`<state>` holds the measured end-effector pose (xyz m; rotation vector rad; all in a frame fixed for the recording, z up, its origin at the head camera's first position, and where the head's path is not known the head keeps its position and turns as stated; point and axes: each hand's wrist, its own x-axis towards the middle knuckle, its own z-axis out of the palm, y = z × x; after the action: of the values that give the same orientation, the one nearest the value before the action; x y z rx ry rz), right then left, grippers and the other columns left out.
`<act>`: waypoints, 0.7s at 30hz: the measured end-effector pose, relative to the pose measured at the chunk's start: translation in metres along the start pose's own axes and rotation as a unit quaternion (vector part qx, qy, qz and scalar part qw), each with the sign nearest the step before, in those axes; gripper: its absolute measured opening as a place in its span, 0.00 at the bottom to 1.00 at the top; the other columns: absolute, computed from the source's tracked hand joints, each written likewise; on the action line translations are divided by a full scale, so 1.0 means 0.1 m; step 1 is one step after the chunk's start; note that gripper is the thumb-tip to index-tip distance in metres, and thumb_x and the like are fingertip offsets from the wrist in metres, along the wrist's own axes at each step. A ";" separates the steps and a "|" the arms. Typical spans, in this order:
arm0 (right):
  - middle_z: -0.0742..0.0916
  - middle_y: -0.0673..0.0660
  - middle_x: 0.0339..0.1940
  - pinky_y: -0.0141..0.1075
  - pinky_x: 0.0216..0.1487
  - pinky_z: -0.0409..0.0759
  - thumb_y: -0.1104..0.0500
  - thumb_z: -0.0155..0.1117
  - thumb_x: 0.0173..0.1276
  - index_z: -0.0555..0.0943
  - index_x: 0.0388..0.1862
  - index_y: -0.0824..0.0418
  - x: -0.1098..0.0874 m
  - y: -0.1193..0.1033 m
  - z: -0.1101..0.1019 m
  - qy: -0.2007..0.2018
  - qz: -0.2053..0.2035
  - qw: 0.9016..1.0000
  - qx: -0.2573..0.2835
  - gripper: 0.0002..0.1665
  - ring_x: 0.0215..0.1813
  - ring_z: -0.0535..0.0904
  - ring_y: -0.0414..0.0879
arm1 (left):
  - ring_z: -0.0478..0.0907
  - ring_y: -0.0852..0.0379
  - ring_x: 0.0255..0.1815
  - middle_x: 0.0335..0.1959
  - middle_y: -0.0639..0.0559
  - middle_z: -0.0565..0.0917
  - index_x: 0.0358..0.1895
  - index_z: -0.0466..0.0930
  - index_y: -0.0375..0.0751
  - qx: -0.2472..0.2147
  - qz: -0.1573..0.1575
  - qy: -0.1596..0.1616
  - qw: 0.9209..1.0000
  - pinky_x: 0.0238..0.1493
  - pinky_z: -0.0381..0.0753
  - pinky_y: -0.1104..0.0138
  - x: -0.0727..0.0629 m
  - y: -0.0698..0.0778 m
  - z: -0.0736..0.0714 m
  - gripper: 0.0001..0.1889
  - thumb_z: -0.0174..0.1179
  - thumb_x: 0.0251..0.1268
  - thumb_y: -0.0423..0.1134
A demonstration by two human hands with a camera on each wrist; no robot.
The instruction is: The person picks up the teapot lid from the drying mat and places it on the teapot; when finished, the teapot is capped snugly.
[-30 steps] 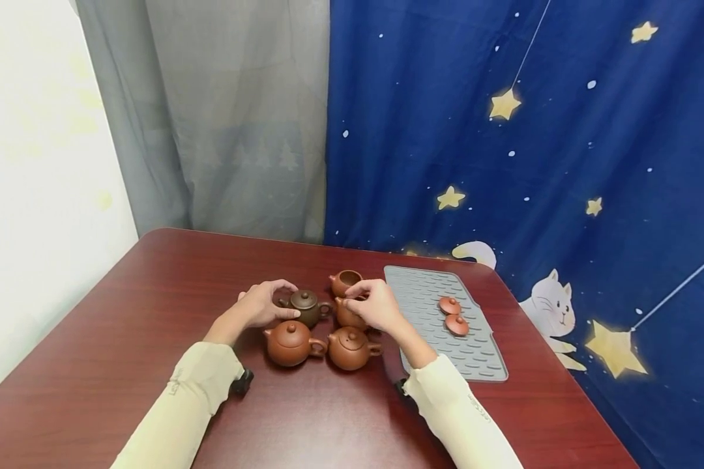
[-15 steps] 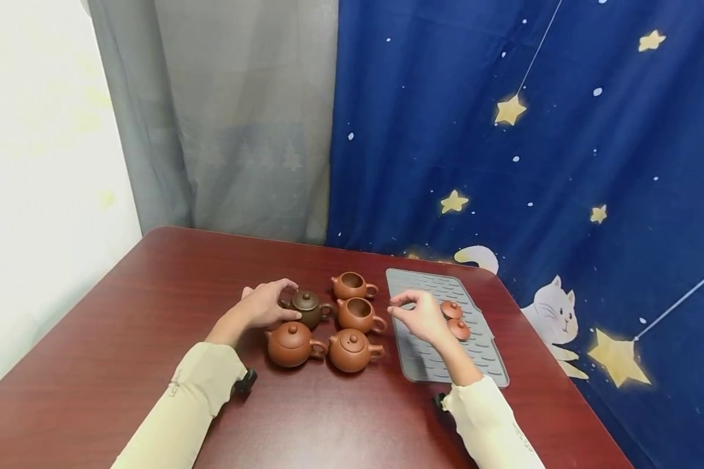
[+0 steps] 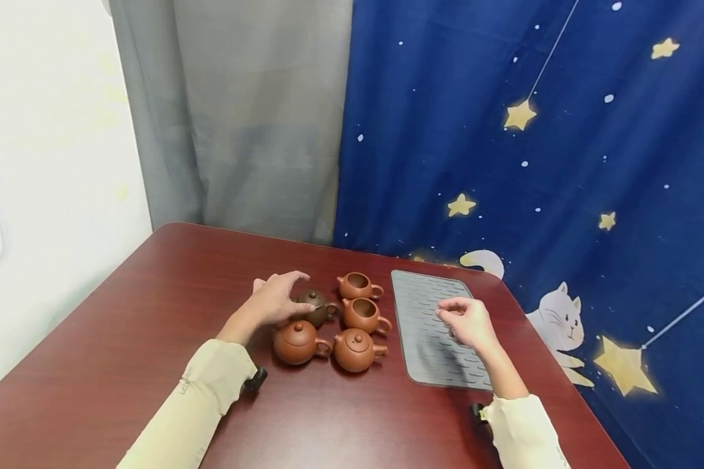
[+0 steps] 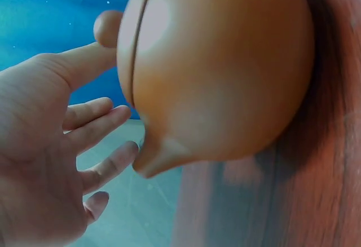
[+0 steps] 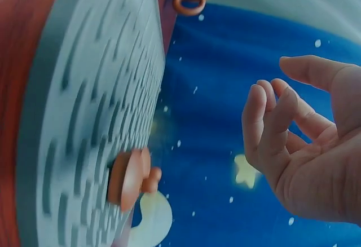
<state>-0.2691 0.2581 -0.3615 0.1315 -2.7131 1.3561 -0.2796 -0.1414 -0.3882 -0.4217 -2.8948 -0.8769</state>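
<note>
My left hand, fingers spread, is at the left of a dark brown lidded teapot and partly covers it. In the left wrist view, an orange-brown lidded teapot fills the foreground, its spout pointing past my fingertips. Beside it in the head view stands a second lidded teapot. Behind that are a lidless teapot and another lidless one, both showing their hollow insides. My right hand is held above the grey mat, fingers loosely bent around nothing. Reddish lids lie on the mat, hidden by that hand in the head view.
The grey ridged mat lies on the right part of the dark red table. Beyond the table's back edge hang a grey curtain and a blue star-patterned curtain. A white surface borders the left side.
My right hand has moved right from the middle lidless teapot to over the mat, covering the lids. My left hand has spread its fingers and loosened from the dark teapot.
</note>
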 end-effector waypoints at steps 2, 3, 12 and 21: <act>0.87 0.57 0.28 0.34 0.18 0.69 0.62 0.68 0.65 0.83 0.48 0.72 0.00 0.03 -0.06 -0.004 0.002 1.000 0.012 0.16 0.15 0.71 0.43 | 0.71 0.41 0.61 0.61 0.47 0.79 0.67 0.72 0.45 0.004 -0.006 0.011 1.000 0.51 0.56 0.44 -0.01 0.01 -0.03 0.36 0.71 0.57 0.55; 0.87 0.59 0.30 0.34 0.19 0.71 0.61 0.69 0.65 0.83 0.48 0.72 0.01 0.04 -0.09 0.001 0.003 1.000 0.007 0.16 0.17 0.73 0.43 | 0.71 0.40 0.60 0.61 0.47 0.80 0.67 0.72 0.45 0.005 -0.006 0.016 1.000 0.51 0.56 0.44 0.00 0.02 -0.04 0.36 0.71 0.57 0.55; 0.88 0.63 0.38 0.39 0.25 0.79 0.58 0.67 0.66 0.85 0.48 0.68 0.12 0.28 -0.38 0.037 0.020 0.996 -0.083 0.16 0.32 0.81 0.48 | 0.71 0.41 0.60 0.59 0.50 0.81 0.65 0.74 0.47 -0.010 0.011 0.023 1.000 0.52 0.56 0.44 0.09 0.19 0.10 0.34 0.71 0.56 0.56; 0.88 0.57 0.32 0.43 0.23 0.80 0.60 0.71 0.62 0.85 0.45 0.69 0.10 0.76 -0.37 0.021 0.066 0.994 -0.080 0.16 0.32 0.84 0.54 | 0.71 0.51 0.54 0.57 0.59 0.82 0.61 0.78 0.51 0.056 0.037 0.001 0.998 0.49 0.55 0.49 0.18 0.47 0.44 0.34 0.71 0.52 0.62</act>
<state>-0.2862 0.3326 -0.3981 -0.0890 -2.8246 1.1488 -0.2836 -0.0756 -0.3969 -0.5145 -2.8877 -0.6986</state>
